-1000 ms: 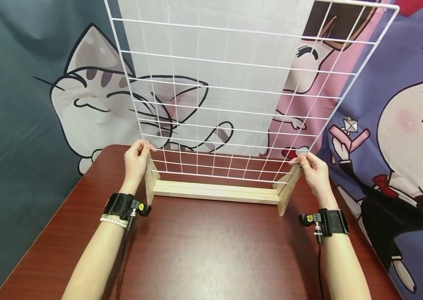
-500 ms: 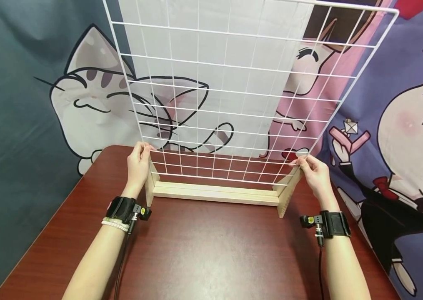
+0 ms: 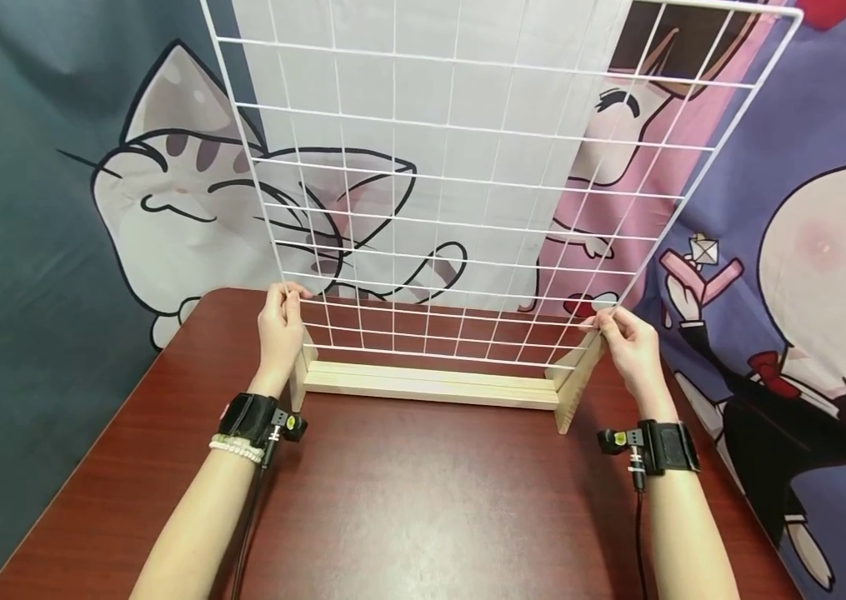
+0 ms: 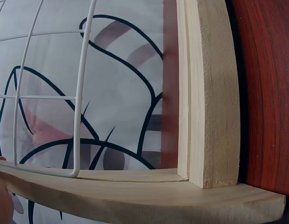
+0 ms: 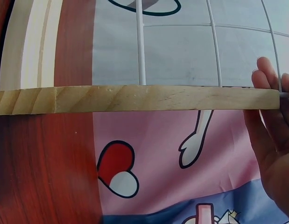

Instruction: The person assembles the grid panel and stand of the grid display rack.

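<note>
A white wire grid panel (image 3: 395, 174) stands upright between the side boards of a light wooden stand (image 3: 430, 385). Its bottom wire shows above the stand's grooved crossbar, with a gap between them in the left wrist view. My left hand (image 3: 280, 333) pinches the panel's left edge at the top of the left side board (image 4: 135, 198). Opposite it, my right hand (image 3: 628, 343) pinches the panel's right edge at the top of the right side board (image 5: 167, 99). In the right wrist view, its fingers (image 5: 263, 74) lie on both sides of the board's end.
The stand rests on a reddish-brown table (image 3: 423, 492). Behind hangs a cloth backdrop (image 3: 25, 217) printed with cartoon cats. Each wrist wears a black strap with a small camera and a cable (image 3: 242, 533) trailing toward the near edge.
My left hand has shifted slightly right at the panel's edge. The panel has dipped a little and come back up. My right hand has stayed almost still.
</note>
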Available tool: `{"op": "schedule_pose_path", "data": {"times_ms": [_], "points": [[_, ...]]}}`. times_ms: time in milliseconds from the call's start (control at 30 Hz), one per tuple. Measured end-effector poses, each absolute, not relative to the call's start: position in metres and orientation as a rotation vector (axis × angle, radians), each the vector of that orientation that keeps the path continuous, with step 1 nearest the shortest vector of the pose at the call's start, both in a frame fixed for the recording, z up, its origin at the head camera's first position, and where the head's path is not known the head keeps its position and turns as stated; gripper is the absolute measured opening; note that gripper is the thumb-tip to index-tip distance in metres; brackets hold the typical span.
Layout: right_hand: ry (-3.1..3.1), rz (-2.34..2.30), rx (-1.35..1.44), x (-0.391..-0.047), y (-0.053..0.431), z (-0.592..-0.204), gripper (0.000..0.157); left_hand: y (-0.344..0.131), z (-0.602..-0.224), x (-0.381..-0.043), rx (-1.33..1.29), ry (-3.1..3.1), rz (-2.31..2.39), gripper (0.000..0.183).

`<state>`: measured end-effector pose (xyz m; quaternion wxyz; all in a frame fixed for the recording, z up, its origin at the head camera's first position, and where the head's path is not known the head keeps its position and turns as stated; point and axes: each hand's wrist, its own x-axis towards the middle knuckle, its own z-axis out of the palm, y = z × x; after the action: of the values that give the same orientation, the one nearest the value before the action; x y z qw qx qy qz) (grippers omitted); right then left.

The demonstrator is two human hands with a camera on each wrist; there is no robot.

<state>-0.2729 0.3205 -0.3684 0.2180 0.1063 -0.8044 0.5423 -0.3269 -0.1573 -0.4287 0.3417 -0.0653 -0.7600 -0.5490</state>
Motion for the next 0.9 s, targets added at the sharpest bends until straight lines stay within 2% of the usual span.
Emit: {"op": "schedule_pose_path", "data": {"times_ms": [233, 467, 900], "points": [[-2.205, 1.528, 0.296, -0.273, 0.318, -0.366, 0.025, -0.153, -0.423, -0.325, -0.139, -1.96, -1.449, 0.021], [-2.187, 1.56, 0.292, -0.273, 0.318, -0.37, 0.022, -0.143, -0.405, -0.303, -0.146, -1.933, -1.44, 0.02], [-2.192, 1.539, 0.274, -0.272, 0.318, -0.369, 0.027, -0.144, -0.406, -0.303, -0.153, -1.916, -1.451, 0.018]]}}
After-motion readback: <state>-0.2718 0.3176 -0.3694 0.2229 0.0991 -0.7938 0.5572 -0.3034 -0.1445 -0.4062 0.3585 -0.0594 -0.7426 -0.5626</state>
